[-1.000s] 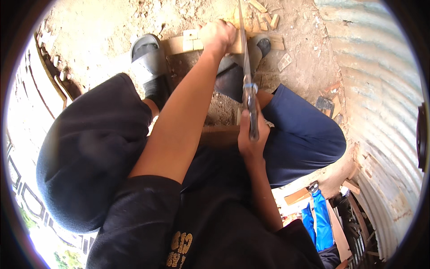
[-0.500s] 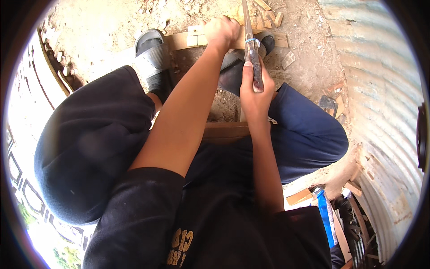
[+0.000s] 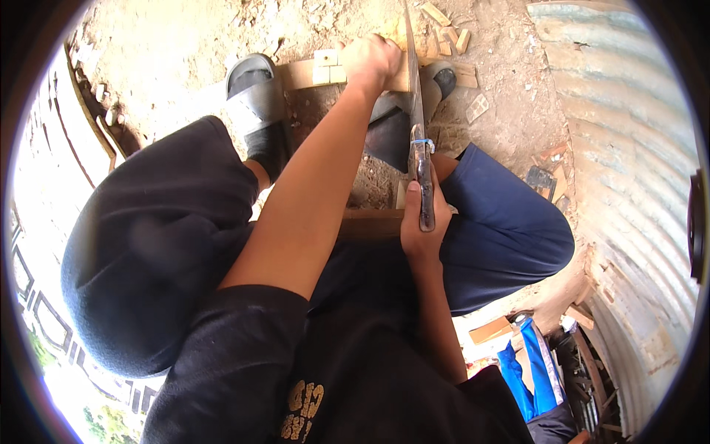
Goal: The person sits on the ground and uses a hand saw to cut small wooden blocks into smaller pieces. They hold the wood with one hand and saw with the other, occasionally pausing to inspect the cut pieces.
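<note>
A light wooden board [image 3: 293, 76] lies across the ground between my slippered feet, with small pale wood blocks [image 3: 324, 68] on it. My left hand [image 3: 376, 63] grips the board just left of a long saw blade [image 3: 416, 98], which crosses the board pointing away from me. My right hand [image 3: 420, 211] is closed around the saw's worn handle [image 3: 425, 194], where a blue tie is wrapped near the blade. My grey slippers [image 3: 260, 107] show at either side, the right one partly behind the saw.
Small offcuts [image 3: 451, 33] lie on the dirt floor [image 3: 503, 59] beyond the board. A corrugated metal wall [image 3: 621, 148] runs along the right. Blue fabric [image 3: 532, 370] and scrap wood [image 3: 592, 355] sit at the lower right. A brown wooden piece [image 3: 366, 220] is between my legs.
The saw in my right hand went forward, away from me, by half a second ago and has since come back toward my body. My left hand stays on the board.
</note>
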The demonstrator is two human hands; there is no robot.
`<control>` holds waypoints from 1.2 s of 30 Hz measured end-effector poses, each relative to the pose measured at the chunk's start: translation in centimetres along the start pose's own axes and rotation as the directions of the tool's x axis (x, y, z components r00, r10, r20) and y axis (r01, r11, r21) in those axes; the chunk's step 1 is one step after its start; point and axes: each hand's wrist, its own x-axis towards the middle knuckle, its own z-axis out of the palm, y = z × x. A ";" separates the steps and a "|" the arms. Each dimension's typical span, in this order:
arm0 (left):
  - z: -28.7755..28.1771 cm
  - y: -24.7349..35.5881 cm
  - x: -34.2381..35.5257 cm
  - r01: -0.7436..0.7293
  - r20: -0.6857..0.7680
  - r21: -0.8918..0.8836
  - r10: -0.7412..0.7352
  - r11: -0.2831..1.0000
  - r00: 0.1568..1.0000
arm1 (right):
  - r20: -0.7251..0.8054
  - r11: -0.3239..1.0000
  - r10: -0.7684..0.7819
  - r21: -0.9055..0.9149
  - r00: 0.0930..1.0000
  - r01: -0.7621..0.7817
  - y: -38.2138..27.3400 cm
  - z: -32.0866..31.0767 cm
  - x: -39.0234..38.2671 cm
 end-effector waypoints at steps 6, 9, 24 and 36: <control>1.4 -1.1 0.0 -0.053 -0.003 0.049 0.053 0.997 0.999 | 0.094 0.980 0.195 0.025 0.976 -0.198 -1.6 0.6 4.5; 1.0 -0.4 0.1 0.023 -0.049 -0.010 -0.024 1.000 0.999 | -0.016 0.996 0.035 0.079 0.999 -0.034 -1.1 -0.2 0.2; 1.1 0.2 0.1 0.006 -0.022 -0.042 -0.007 0.999 1.000 | 0.023 0.993 0.088 0.076 0.996 -0.090 -1.0 0.9 3.2; 0.2 0.0 -0.4 -0.013 -0.029 -0.003 0.013 1.000 1.000 | 0.058 0.962 0.244 0.114 0.968 -0.249 -2.1 0.9 5.7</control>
